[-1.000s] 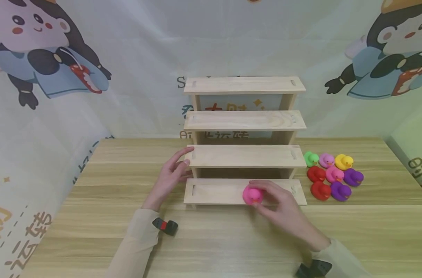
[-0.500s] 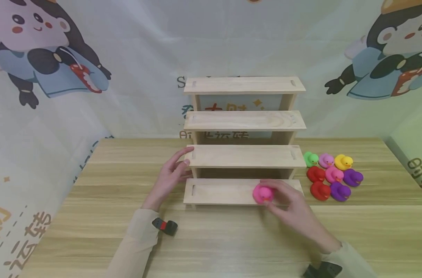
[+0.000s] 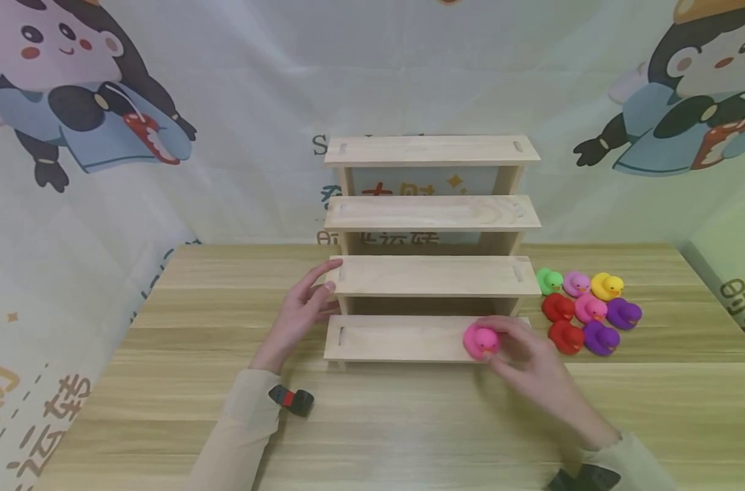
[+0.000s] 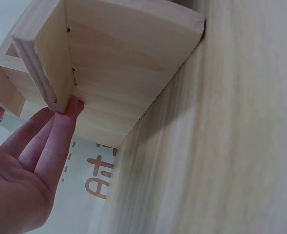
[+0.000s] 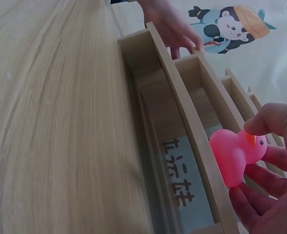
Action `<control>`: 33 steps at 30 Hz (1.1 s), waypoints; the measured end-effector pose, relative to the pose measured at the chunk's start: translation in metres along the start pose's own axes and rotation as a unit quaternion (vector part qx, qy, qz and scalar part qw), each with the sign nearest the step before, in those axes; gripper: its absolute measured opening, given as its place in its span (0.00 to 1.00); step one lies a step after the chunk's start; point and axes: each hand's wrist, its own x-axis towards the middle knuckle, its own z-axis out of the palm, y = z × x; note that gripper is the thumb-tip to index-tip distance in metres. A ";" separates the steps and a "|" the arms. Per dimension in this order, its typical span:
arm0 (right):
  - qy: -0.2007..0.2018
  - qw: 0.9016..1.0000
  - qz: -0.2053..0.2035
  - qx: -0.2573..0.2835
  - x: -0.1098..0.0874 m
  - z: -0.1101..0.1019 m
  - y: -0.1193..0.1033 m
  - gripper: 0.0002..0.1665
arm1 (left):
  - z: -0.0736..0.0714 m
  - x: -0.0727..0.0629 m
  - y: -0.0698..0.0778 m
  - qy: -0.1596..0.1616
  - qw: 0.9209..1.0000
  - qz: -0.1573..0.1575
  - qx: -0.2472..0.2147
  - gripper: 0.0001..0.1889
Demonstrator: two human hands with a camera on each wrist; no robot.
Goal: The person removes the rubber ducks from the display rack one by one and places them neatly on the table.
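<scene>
A wooden shelf with stepped boards [image 3: 397, 339] stands in the middle of the head view. My right hand [image 3: 529, 361] pinches a bright pink rubber duck [image 3: 481, 340] at the right part of its lowest board. In the right wrist view, thumb and fingers are around the duck [image 5: 231, 153], which is right at the board. My left hand [image 3: 300, 300] holds the left end of the second board from the bottom [image 3: 428, 276]. From the left wrist, the fingers [image 4: 55, 141] are seen against that end of the wood.
Right of the shelf, several rubber ducks stand together on the wood-grain table [image 3: 409, 423]: green [image 3: 549, 281], light purple [image 3: 576, 283], yellow [image 3: 607, 286], red [image 3: 566, 337], pink [image 3: 590, 308] and purple [image 3: 602, 337]. A printed cloth [image 3: 256, 102] hangs behind.
My right hand has moved the pink duck rightward along the lowest board. The left hand stays at the shelf's left end, and the other ducks have not moved.
</scene>
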 end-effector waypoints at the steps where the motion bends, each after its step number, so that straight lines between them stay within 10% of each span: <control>1: 0.002 1.000 0.004 -0.001 0.000 -0.001 0.000 0.29 | 0.000 0.000 0.000 0.000 1.000 -0.001 -0.001 0.23; 33: 0.069 0.995 0.051 -0.054 -0.011 -0.051 0.017 0.26 | 0.000 -0.001 0.001 0.002 1.000 0.002 0.016 0.23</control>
